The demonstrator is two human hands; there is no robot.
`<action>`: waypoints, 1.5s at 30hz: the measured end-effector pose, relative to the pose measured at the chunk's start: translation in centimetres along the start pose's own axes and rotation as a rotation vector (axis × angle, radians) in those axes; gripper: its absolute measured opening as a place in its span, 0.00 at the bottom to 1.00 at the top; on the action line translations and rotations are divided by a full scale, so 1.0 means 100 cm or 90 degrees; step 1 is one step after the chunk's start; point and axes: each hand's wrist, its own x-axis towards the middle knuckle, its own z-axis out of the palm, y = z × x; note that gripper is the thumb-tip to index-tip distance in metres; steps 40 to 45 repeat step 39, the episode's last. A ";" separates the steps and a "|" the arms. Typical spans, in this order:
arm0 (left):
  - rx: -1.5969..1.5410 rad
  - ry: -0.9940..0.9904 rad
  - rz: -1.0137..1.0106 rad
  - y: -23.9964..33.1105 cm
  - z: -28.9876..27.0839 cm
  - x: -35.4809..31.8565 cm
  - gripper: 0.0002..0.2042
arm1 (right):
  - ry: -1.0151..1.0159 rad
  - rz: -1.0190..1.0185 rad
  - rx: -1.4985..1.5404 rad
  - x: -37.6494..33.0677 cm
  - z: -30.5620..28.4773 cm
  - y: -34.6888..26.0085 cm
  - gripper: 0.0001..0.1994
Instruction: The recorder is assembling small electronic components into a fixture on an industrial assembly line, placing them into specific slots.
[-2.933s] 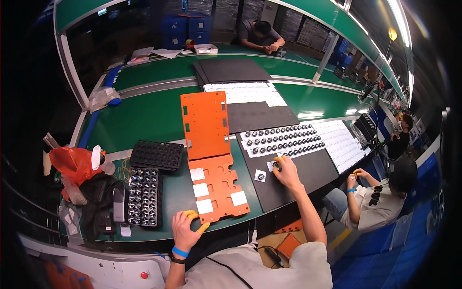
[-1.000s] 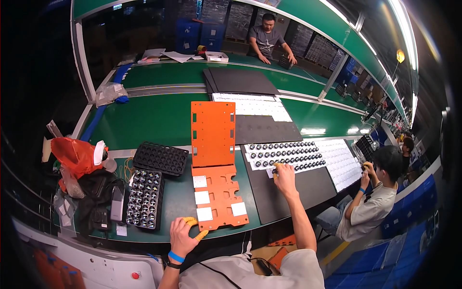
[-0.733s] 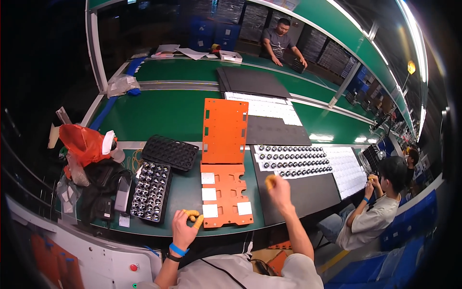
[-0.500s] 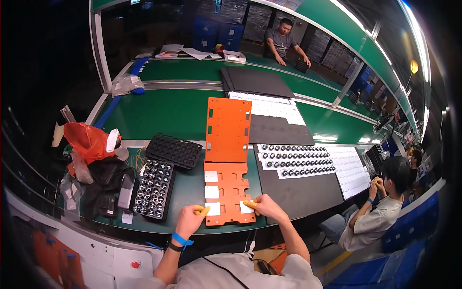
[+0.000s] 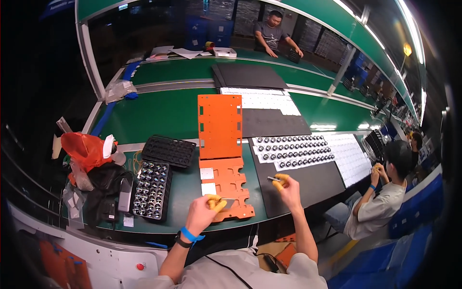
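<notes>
An orange fixture plate point(image 5: 228, 168) lies on the bench in front of me, its orange lid point(image 5: 219, 126) standing open behind it. Along its left edge sit small white square plates point(image 5: 208, 188). My left hand point(image 5: 204, 212), in yellow finger covers, is closed just above the fixture's lower left. A thin pale plate point(image 5: 229, 199), seen nearly edge-on, sticks out of its fingertips. To the right of the fixture, over the dark grey mat point(image 5: 303, 190), my right hand point(image 5: 288, 191) pinches another thin white plate point(image 5: 274, 178), also tilted nearly edge-on.
Left of the fixture are a black tray of shiny round parts point(image 5: 152, 190), another black tray point(image 5: 169, 151) and a red bag point(image 5: 86, 150). White sheets with rows of round black parts point(image 5: 291, 150) lie right. One person point(image 5: 392, 188) sits right; another point(image 5: 274, 36) stands across the bench.
Both hands have come up off the fixture's lower corners, each with a white plate. My right hand has moved right and away from me, over the grey mat.
</notes>
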 end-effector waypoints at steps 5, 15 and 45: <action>0.174 -0.079 0.344 0.053 0.051 0.025 0.15 | 0.081 -0.073 -0.100 0.000 -0.026 0.062 0.21; 0.423 -0.093 0.529 0.029 0.168 0.094 0.13 | 0.099 -0.113 -0.295 -0.010 -0.030 0.049 0.15; 0.230 -0.278 0.351 -0.004 0.167 0.106 0.14 | 0.088 -0.255 -0.475 0.073 0.009 0.036 0.18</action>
